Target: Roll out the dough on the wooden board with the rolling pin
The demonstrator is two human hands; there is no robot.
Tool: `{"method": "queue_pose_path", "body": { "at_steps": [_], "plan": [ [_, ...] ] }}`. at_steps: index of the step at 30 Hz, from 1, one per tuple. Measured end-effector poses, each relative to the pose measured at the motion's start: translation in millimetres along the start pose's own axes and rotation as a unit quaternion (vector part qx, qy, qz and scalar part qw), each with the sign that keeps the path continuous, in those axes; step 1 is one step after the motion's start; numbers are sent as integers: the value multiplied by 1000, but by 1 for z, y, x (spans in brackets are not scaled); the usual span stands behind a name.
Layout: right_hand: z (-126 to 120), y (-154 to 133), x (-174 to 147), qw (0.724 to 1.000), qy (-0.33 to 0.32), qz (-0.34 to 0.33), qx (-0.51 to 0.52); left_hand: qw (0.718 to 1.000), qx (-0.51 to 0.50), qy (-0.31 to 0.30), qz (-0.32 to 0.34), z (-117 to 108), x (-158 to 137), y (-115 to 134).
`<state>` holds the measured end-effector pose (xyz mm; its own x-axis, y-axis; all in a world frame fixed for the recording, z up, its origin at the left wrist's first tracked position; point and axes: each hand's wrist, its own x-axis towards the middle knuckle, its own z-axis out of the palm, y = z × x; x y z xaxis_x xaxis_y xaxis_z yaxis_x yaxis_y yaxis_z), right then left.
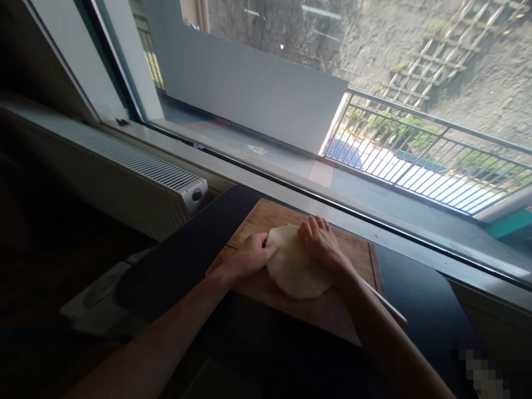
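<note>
A pale, flat sheet of dough (pixel 293 266), roughly round, lies on a wooden board (pixel 260 219). My left hand (pixel 254 252) grips the dough's left edge, thumb on top and the other fingers curled beside or under it. Across the dough's upper right side rests my right hand (pixel 320 238), palm down with fingers stretched out. A slim, light-coloured stick like a rolling pin (pixel 388 305) lies at the board's right side, partly hidden behind my right forearm.
The board sits on a dark table (pixel 415 293) with rounded corners. A window sill (pixel 344 213) runs along its far side, and a white radiator (pixel 145 166) stands at the left. Beyond the glass are a walkway and a metal railing (pixel 415 144).
</note>
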<state>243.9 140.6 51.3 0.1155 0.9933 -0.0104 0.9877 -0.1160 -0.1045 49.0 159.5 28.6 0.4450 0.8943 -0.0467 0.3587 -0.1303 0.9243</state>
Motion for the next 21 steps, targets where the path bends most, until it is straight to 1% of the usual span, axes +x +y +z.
{"method": "queue_pose_path", "body": {
  "at_steps": [2, 4, 5, 6, 8, 9, 11, 13, 16, 18, 19, 21],
  "plan": [
    [11, -17, -24, 998, 19, -47, 30, 1000, -12, -5, -1, 0, 0, 0],
    [16, -23, -32, 996, 33, -71, 42, 1000, -9, -8, -3, -1, 0, 1],
    [15, -20, -28, 997, 41, -59, 40, 1000, -3, -8, -4, -1, 0, 1],
    [13, -14, -18, 998, 46, -30, 36, 1000, 3, -8, -4, -1, 0, 0],
    [4, 3, 7, 999, 36, 28, 22, 1000, 19, -2, 0, 0, 0, -1],
    [0, 11, 19, 999, 24, 43, 14, 1000, 27, 3, 3, 0, 0, -2],
    [-4, 19, 31, 999, 0, 42, 7, 999, 38, 13, 11, 1, -1, -4],
    [1, 11, 24, 1000, -4, 21, 16, 999, 38, 19, 17, 1, -1, -6],
    [16, -10, -5, 998, 11, -44, 38, 999, 30, 17, 20, 2, -1, -8],
    [20, -16, -16, 996, 18, -74, 41, 1000, 21, 6, 19, 2, 0, -9],
    [18, -14, -14, 997, 20, -65, 39, 1000, 19, 3, 18, 2, 0, -9],
    [8, -1, -1, 999, 15, -12, 26, 1000, 20, 4, 18, 1, 0, -9]
  ]
}}
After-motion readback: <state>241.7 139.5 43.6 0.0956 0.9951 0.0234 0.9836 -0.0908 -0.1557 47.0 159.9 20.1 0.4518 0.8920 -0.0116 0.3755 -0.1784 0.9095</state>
